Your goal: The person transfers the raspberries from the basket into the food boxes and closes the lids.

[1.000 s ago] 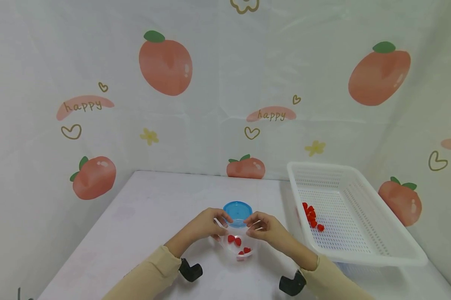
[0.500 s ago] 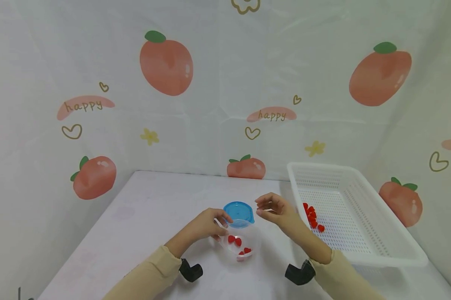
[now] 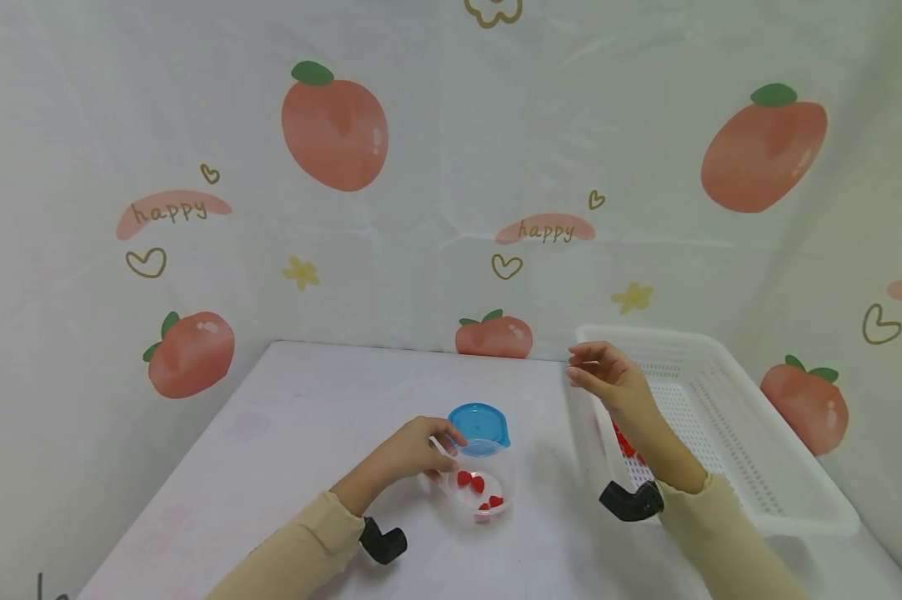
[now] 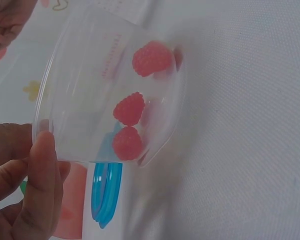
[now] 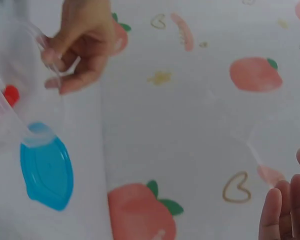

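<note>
- A person's left hand point(image 3: 413, 452) is pinching the rim of a clear plastic container point(image 3: 502, 468), thumb on one side and fingers point(image 4: 41, 170) on the other.
- The container is occupying the middle of a white surface point(image 3: 331, 392); whether its base is resting fully there is hard to tell.
- Red raspberries point(image 4: 152, 59) are lying inside, toward its bottom, at least three showing through the wall at the left wrist.
- A blue lid point(image 3: 478, 425) is lying just beyond the container, partly showing through it from the head view.
- The right hand point(image 3: 618, 388) is hanging in the air at right, its fingers loosely bent and parted from the thumb, holding nothing.
- Behind that arm, a white perforated basket point(image 3: 811, 521) is standing on the right, more red pieces point(image 3: 625, 442) showing near its left wall.
- A backdrop point(image 3: 413, 275) printed with peach-coloured fruit is hanging behind the scene.
</note>
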The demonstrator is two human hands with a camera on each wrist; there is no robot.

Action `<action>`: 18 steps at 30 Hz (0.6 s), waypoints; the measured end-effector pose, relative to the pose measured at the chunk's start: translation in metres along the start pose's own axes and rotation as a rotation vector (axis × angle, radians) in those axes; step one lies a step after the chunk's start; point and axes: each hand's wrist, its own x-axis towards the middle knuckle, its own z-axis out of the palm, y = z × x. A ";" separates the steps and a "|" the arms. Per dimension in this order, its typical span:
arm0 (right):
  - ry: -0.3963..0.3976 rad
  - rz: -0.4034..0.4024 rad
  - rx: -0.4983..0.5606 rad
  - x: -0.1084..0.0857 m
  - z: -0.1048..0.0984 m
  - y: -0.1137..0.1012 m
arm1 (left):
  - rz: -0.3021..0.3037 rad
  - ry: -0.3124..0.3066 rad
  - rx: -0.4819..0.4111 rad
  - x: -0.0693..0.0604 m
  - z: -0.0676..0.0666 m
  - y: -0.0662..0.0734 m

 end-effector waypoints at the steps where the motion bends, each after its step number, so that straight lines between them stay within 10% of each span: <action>1: 0.011 -0.003 0.016 0.002 -0.005 0.001 | -0.001 0.000 -0.001 0.000 0.000 0.000; 18: 0.194 0.078 0.115 0.011 -0.070 0.030 | 0.008 0.000 -0.001 0.001 0.000 0.001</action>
